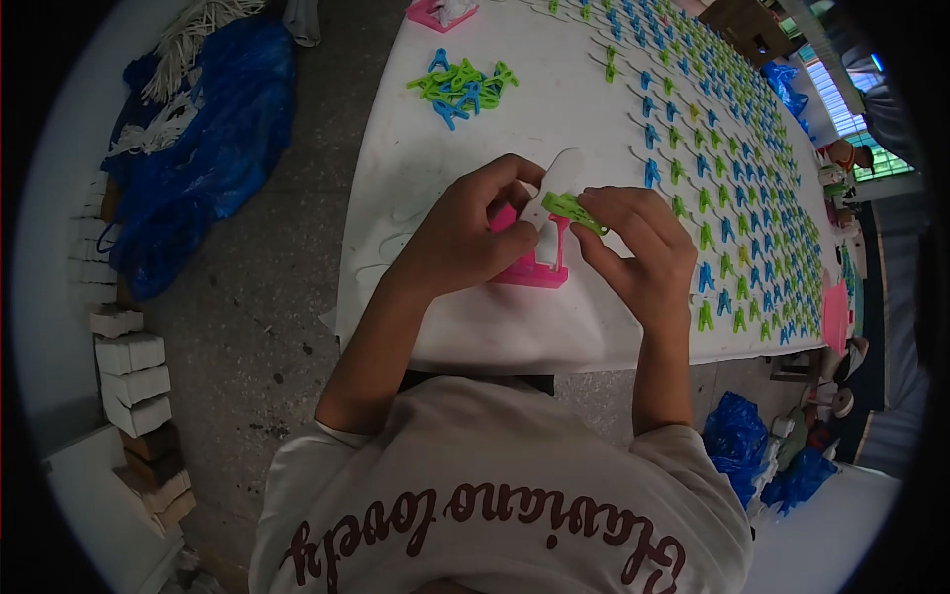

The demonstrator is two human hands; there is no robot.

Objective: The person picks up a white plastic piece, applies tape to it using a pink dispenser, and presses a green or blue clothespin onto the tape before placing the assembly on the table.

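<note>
A small green plastic clip (574, 210) is pinched in the fingertips of the right hand (638, 247), lying tilted with one end against a white, flat, elongated plastic piece (554, 188). That white piece stands slanted, its rounded top leaning away and its lower part against the left hand (465, 233). Below both sits a pink plastic holder (534, 269), resting flat on the white surface (554, 99), partly hidden by the left hand.

Bare table (475, 148) lies left of both hands; clip rows (712, 168) crowd the right.
</note>
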